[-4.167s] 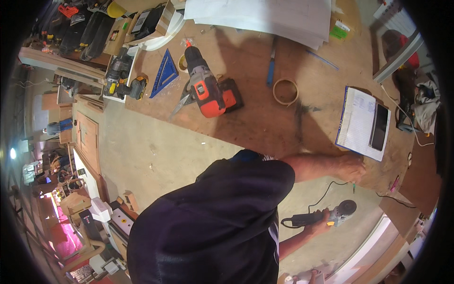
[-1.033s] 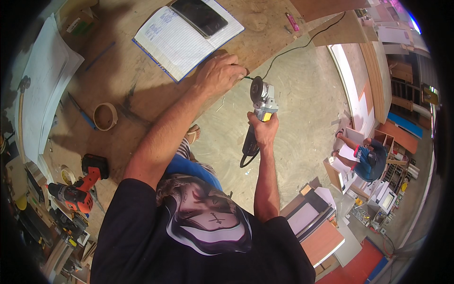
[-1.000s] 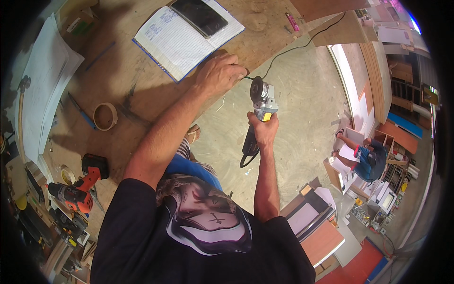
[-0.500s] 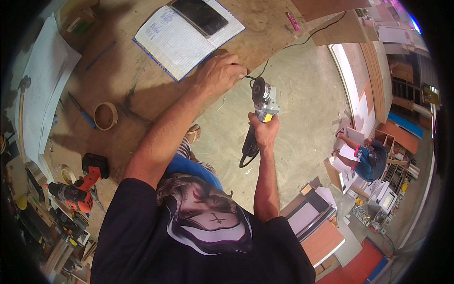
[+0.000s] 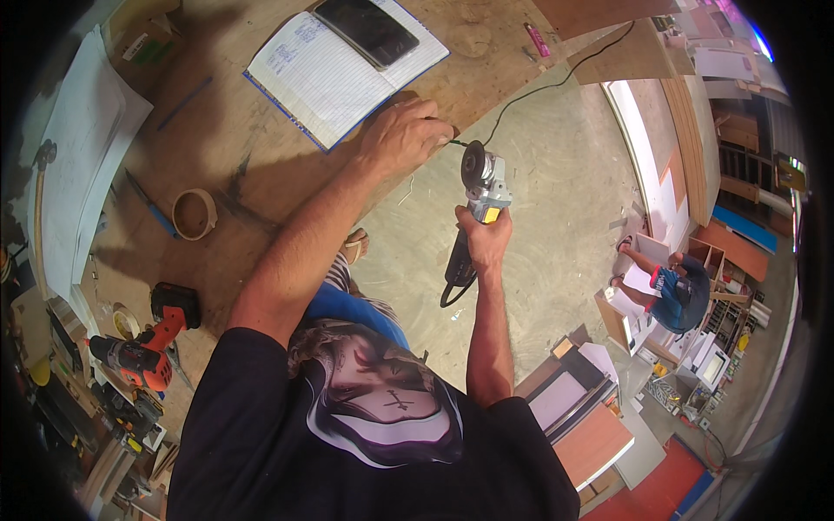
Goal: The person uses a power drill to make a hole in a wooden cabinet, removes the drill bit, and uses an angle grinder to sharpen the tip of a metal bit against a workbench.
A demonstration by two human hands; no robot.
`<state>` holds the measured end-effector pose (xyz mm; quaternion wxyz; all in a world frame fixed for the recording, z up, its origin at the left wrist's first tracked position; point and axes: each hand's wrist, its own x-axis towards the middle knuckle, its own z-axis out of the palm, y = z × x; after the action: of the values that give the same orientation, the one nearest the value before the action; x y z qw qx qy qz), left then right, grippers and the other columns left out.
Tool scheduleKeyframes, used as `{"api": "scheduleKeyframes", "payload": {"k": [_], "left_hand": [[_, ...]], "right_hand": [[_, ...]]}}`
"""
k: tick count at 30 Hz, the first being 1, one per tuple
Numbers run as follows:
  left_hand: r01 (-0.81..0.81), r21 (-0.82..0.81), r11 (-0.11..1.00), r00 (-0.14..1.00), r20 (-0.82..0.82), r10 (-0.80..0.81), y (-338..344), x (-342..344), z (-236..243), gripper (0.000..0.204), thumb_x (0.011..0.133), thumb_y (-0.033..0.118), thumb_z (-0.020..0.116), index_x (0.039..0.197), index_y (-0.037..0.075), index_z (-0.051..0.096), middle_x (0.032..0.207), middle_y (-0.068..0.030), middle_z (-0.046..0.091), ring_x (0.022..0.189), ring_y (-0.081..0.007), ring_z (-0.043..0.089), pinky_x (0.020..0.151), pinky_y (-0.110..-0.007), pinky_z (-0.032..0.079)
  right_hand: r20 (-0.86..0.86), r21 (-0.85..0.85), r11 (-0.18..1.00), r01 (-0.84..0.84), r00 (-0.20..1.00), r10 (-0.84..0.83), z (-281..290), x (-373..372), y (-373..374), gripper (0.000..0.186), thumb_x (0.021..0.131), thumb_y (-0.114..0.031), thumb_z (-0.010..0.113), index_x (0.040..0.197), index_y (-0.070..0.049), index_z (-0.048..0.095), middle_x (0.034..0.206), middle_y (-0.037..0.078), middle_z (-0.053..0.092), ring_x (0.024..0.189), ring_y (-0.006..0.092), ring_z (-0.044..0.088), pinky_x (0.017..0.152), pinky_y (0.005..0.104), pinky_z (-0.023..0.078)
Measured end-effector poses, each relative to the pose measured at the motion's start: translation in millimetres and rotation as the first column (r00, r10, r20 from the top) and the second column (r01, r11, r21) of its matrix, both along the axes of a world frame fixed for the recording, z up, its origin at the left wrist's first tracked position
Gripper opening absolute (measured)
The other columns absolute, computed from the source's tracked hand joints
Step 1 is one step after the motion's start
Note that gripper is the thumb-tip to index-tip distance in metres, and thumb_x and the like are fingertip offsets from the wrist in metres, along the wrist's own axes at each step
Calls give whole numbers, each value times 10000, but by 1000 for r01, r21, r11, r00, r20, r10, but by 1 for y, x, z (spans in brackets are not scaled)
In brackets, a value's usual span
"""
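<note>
My right hand is wrapped round the body of a grey and black angle grinder, held upright over the floor beside the bench edge. Its dark disc points up and away from me. A black cord loops at the grinder's tail. My left hand rests at the edge of the wooden bench, closed on a thin dark cord whose part by the fingertips looks greenish. That cord passes close to the disc; whether they touch I cannot tell.
An open notebook carries a black phone. A pink lighter, tape roll, orange cordless drill and hammer lie around. Another person crouches at far right near boards and cabinets.
The dark cord's small loop by the disc has gone; the cord now runs in a smoother, wider curve. Both hands and the grinder have hardly moved.
</note>
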<state>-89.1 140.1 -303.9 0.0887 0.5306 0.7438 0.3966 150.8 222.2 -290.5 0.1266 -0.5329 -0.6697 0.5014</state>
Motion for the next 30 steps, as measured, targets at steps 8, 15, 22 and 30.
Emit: {"api": "scheduleKeyframes", "payload": {"k": [8, 15, 22, 30], "left_hand": [[-6, -16, 1000, 1000, 7, 6, 0, 1, 1, 118, 921, 203, 724, 1011, 197, 801, 921, -35, 606, 980, -243, 637, 857, -411, 532], [-7, -10, 1000, 1000, -8, 7, 0, 1, 2, 121, 916, 206, 725, 1013, 204, 798, 924, -27, 604, 965, -240, 642, 851, -401, 542], [-15, 3, 1000, 1000, -10, 15, 0, 1, 2, 113, 912, 207, 728, 1000, 205, 799, 920, -28, 604, 956, -239, 643, 843, -401, 543], [-12, 9, 1000, 1000, -13, 12, -1, 0, 1, 99, 906, 205, 735, 983, 193, 795, 902, -29, 596, 948, -237, 639, 836, -403, 540]], "right_hand": [[4, 3, 1000, -5, 1000, 5, -1, 0, 1, 477, 757, -200, 838, 1126, 22, 632, 896, 66, 714, 764, 147, 649, 719, 326, 542], [15, -4, 1000, -5, 1000, 5, -3, 0, 2, 485, 757, -200, 839, 1131, 28, 631, 907, 70, 713, 771, 151, 651, 724, 332, 543], [-41, 8, 1000, -26, 999, 27, -9, 3, 3, 436, 788, -112, 829, 1133, 38, 609, 926, 78, 684, 743, 161, 673, 680, 332, 603], [-33, -11, 1000, -20, 999, 20, -4, 2, 1, 448, 794, -104, 825, 1154, 40, 601, 920, 85, 689, 736, 171, 681, 679, 335, 602]]}}
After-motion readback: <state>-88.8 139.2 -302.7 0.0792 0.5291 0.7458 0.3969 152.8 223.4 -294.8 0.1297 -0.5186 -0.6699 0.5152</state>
